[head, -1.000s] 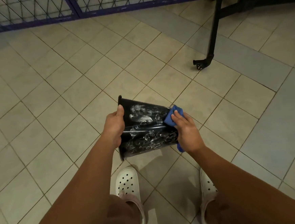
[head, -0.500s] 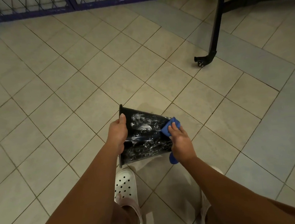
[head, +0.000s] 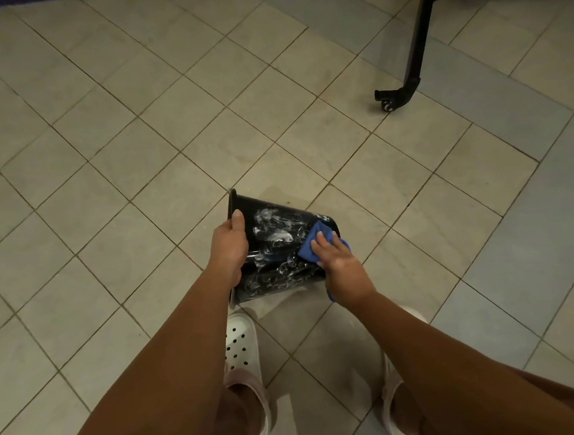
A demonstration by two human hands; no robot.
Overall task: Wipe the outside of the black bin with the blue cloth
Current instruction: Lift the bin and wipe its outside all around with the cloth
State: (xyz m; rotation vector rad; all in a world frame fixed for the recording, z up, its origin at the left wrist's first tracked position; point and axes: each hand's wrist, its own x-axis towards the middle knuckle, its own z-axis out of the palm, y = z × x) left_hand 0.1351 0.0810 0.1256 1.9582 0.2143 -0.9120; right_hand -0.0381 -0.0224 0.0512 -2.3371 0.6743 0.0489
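Observation:
A small black bin (head: 274, 252) is held on its side above the tiled floor, its outside streaked with white smears. My left hand (head: 229, 247) grips the rim end, thumb lying along the rim. My right hand (head: 338, 259) presses a folded blue cloth (head: 311, 243) against the bin's wall near its base end. A corner of the cloth hangs below my right wrist. The bin's opening faces left and is hidden from view.
A black metal frame leg with a castor (head: 388, 101) stands on the floor at the upper right. My feet in white perforated clogs (head: 242, 344) are directly below the bin. Beige and grey floor tiles (head: 120, 161) spread all around.
The view has tilted down, so the fence at the top has dropped out of sight. My right hand and the cloth have slid a little leftward along the bin. My left hand keeps its grip.

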